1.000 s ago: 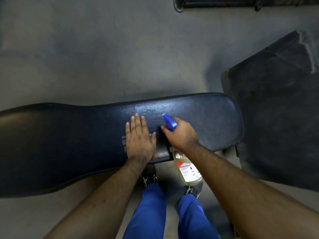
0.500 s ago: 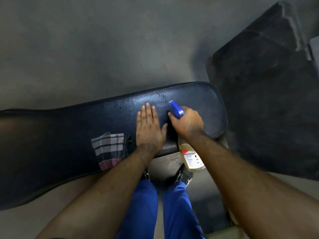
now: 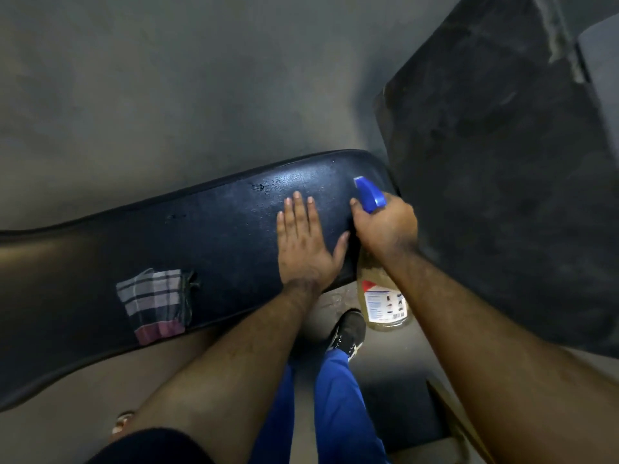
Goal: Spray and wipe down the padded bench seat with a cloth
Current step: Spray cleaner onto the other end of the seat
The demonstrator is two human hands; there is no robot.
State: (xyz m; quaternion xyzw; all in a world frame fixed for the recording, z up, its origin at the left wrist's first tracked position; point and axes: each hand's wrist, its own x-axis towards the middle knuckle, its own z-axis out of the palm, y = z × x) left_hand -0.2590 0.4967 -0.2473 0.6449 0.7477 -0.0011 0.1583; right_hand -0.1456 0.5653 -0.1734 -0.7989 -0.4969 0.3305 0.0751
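A long dark padded bench seat (image 3: 214, 236) runs across the view, with wet droplets near its right end. My left hand (image 3: 303, 241) lies flat on the seat, fingers straight. Just to its right, my right hand (image 3: 385, 226) grips a spray bottle (image 3: 382, 296) with a blue nozzle and yellowish liquid; the nozzle points over the seat's right end. A folded checked cloth (image 3: 154, 303) lies on the seat's near edge, well left of my left hand.
A dark rubber mat (image 3: 502, 162) covers the floor to the right of the bench. Grey concrete floor (image 3: 167, 95) lies beyond the seat. My blue trouser legs and a black shoe (image 3: 348, 329) stand below the bench's near edge.
Both hands have slid toward the seat's right end. My left hand came off the cloth, which now lies uncovered to the left. The view has shifted along with them.
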